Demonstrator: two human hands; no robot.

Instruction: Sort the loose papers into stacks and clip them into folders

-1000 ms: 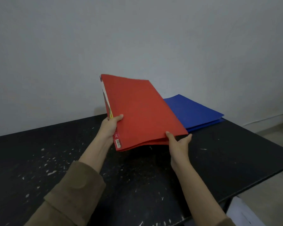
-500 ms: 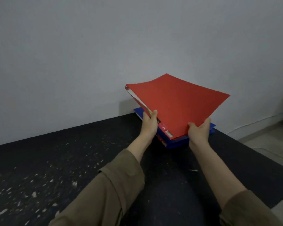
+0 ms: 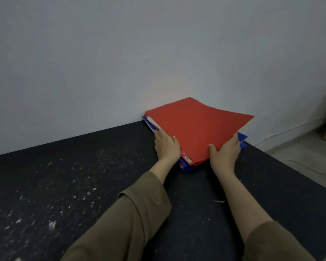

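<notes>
Where once aloft — red folder (image 3: pixel 194 127) atop blue folder (image 3: pixel 242 137)

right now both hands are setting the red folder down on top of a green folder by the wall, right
Not quite. The head view shows the left hand and right hand setting the red folder down on a blue folder, not a green one, by the wall.

wall (image 3: pixel 158 53) behind folders (image 3: pixel 196 127), table (image 3: pixel 83 185) open left

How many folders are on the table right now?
2 visible. The red plastic folder lies on top, gripped by both hands; the blue plastic folder sits beneath it against the wall. More could be hidden underneath.
</notes>
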